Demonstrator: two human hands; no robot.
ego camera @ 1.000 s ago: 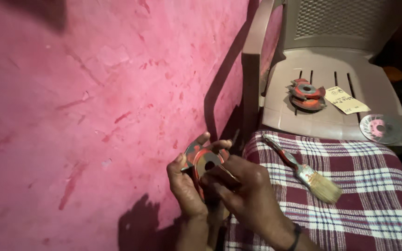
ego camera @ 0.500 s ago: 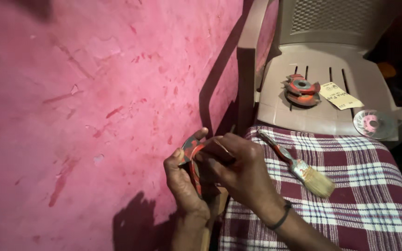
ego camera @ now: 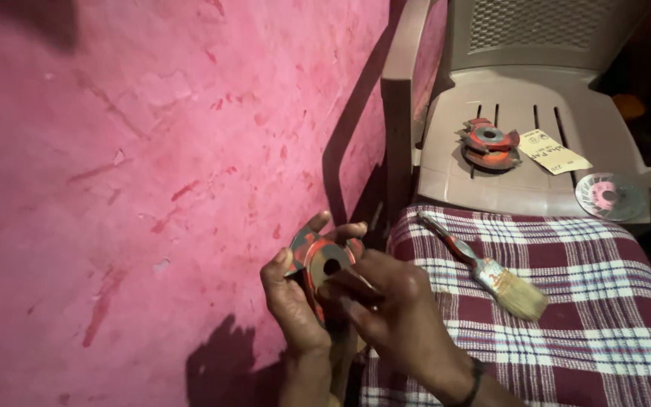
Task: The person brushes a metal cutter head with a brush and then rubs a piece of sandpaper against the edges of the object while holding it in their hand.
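My left hand [ego camera: 289, 301] grips a round metal cutter disc [ego camera: 318, 258], grey with orange-red paint and a centre hole, held upright close to the pink wall. My right hand [ego camera: 386, 305] lies over the disc's lower right side, fingers pressed on its face. A dark band sits on my right wrist. The lower part of the disc is hidden behind my fingers.
A pink stained wall [ego camera: 129, 166] fills the left. A paint brush [ego camera: 484, 267] lies on the checked cloth [ego camera: 582, 332]. Beyond it a beige plastic chair [ego camera: 521, 90] carries stacked orange cutter discs [ego camera: 489, 143], a yellow paper slip [ego camera: 553, 152] and a small shiny disc [ego camera: 608, 196].
The two hands shifted slightly down and left while turning the disc between them; its centre hole now faces the camera more. The view moved a little.
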